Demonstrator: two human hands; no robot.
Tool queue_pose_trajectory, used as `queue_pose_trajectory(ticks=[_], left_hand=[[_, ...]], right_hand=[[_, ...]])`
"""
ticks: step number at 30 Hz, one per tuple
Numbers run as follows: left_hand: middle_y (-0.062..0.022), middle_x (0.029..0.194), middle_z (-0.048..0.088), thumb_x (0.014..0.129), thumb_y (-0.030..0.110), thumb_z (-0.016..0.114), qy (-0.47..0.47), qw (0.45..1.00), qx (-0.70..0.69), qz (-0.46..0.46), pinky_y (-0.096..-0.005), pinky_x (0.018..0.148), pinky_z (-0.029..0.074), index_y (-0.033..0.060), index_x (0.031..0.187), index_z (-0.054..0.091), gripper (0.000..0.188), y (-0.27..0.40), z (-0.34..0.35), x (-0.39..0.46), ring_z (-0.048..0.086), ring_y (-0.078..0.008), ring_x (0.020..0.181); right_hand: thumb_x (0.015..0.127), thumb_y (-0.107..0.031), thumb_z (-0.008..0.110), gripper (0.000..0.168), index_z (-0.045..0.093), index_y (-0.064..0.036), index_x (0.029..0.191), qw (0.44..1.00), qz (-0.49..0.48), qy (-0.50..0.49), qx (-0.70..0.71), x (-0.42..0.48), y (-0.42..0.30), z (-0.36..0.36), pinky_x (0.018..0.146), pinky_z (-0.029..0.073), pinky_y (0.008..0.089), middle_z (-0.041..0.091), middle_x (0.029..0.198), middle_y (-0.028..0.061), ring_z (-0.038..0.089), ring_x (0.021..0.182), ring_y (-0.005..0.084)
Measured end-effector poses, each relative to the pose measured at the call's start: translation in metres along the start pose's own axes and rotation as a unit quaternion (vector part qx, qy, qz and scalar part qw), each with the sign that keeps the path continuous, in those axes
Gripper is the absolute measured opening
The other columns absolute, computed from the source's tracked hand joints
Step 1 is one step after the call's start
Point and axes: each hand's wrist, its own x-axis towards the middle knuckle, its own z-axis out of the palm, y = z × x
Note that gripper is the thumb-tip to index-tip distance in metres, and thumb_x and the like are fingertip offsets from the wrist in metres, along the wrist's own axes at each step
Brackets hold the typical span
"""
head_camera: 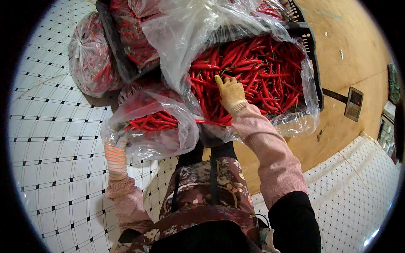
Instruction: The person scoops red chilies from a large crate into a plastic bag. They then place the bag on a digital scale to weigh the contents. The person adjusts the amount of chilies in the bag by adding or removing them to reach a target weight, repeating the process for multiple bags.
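Note:
My right hand [232, 91], in a yellow knit glove, lies palm down on a heap of long red chili peppers [262, 74]. Its fingers are spread and I see no pepper held in them. The peppers fill a black plastic crate [311, 57] lined with a clear plastic bag [308, 85]. At the left, my left hand [118, 139], in a glove with an orange-striped cuff, grips the rim of another clear plastic bag [186, 139]. That bag gapes wide and has red chili peppers [155, 121] inside. Plastic partly covers the left fingers.
A tied bag of chili peppers [93, 60] stands on the tiled floor [57, 132] at the left. Another black crate [117, 47] holds bagged peppers beside it. A scale display [353, 104] on an arm juts out right of the crate, over a tan board [341, 57].

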Motion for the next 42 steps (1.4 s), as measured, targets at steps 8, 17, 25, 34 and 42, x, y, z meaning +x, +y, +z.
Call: queue_pose_trajectory(ticks=[8,17,25,34,42], left_hand=[[-0.0010,0.079,0.057,0.083,0.013,0.061,0.034,0.999,0.021,-0.009,-0.0227,0.059,0.042,0.0001,0.115,0.053,0.035,-0.022,-0.002,-0.001,0.050,-0.0075,0.066],[-0.0022,0.079,0.060,0.083,0.014,0.062,0.024,0.985,0.134,0.110,-0.0225,0.061,0.045,0.0001,0.112,0.057,0.033,-0.015,0.019,0.000,0.054,-0.0095,0.068],[-0.0046,0.083,0.062,0.083,0.017,0.064,0.026,0.925,0.337,0.172,-0.0254,0.064,0.047,0.0010,0.109,0.059,0.031,-0.036,-0.005,-0.015,0.060,-0.0150,0.076],[-0.0045,0.082,0.063,0.082,0.026,0.065,0.082,0.986,0.142,-0.032,-0.0260,0.065,0.047,0.0030,0.104,0.061,0.032,-0.017,0.013,-0.019,0.059,-0.0112,0.074],[-0.0037,0.089,0.061,0.081,0.017,0.065,0.043,0.999,-0.005,-0.007,-0.0243,0.066,0.045,0.0005,0.112,0.056,0.037,-0.010,0.013,-0.010,0.054,-0.0094,0.073]], right_hand=[[0.061,-0.025,0.074,0.029,0.066,-0.014,0.088,0.991,-0.101,0.052,0.076,-0.046,0.081,-0.025,0.068,0.047,0.0402,0.064,0.080,0.0045,0.058,0.090,0.0251],[0.068,-0.010,0.066,0.065,0.044,-0.016,0.129,0.978,-0.192,0.025,-0.080,0.086,0.106,-0.059,0.085,0.045,0.0394,0.047,0.126,0.0072,0.048,0.112,0.0273],[0.064,-0.019,0.071,0.091,0.025,-0.020,0.142,0.964,-0.126,-0.080,-0.222,0.118,0.083,-0.044,0.093,0.039,0.0408,0.040,0.133,0.0105,0.043,0.118,0.0284],[0.067,-0.020,0.072,0.070,0.041,-0.021,0.130,0.987,-0.035,-0.056,-0.147,0.077,0.092,-0.026,0.076,0.048,0.0417,0.053,0.117,0.0079,0.056,0.099,0.0279],[0.064,-0.011,0.071,0.060,0.050,-0.020,0.119,0.987,0.045,0.138,0.075,0.041,0.111,-0.026,0.081,0.050,0.0408,0.057,0.112,0.0096,0.057,0.098,0.0327]])
